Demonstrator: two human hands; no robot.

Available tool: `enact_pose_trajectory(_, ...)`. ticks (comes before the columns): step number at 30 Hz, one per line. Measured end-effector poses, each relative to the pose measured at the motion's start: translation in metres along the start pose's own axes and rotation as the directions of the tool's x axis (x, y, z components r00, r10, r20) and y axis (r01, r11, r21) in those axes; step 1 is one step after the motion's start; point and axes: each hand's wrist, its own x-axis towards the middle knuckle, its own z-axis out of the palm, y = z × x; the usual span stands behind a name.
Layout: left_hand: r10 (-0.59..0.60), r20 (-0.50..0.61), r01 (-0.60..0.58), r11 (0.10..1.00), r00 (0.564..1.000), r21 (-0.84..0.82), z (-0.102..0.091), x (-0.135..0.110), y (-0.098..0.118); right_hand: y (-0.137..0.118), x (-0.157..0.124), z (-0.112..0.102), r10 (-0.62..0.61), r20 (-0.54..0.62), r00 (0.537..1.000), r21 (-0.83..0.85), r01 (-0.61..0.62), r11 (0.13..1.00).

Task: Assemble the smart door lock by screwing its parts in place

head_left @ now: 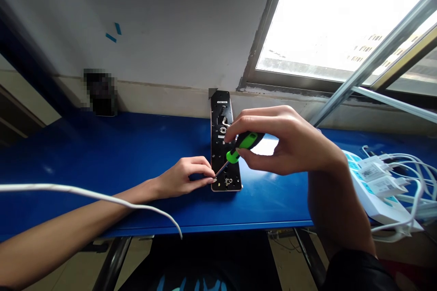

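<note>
A long black panel [221, 154] with small metal fittings and screw holes lies lengthwise on the blue table, pointing away from me. My right hand [280, 138] grips a green and black screwdriver [248, 140] by its handle. The shaft slants down and left to the panel's near left part. My left hand [191, 174] is at the panel's left edge, thumb and fingertips pinched together right at the screwdriver's tip. Whatever sits between those fingertips is too small to make out. A silver lock-like fitting [228, 182] shows at the panel's near end.
On the right a white power strip [378, 204] holds several plugged-in chargers [378, 175] and tangled white cables. A white cable [136, 205] hangs across my left forearm. Wall and window stand behind the blue table [164, 136]; a metal pole [358, 68] slants at the right.
</note>
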Motion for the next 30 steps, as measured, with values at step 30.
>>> enact_pose_trajectory(30,-0.218,0.656,-0.162,0.869,0.723,0.467,0.072,0.222,-0.013,0.096,-0.117,-0.009,0.579,-0.294,0.76,0.004,-0.605,0.796)
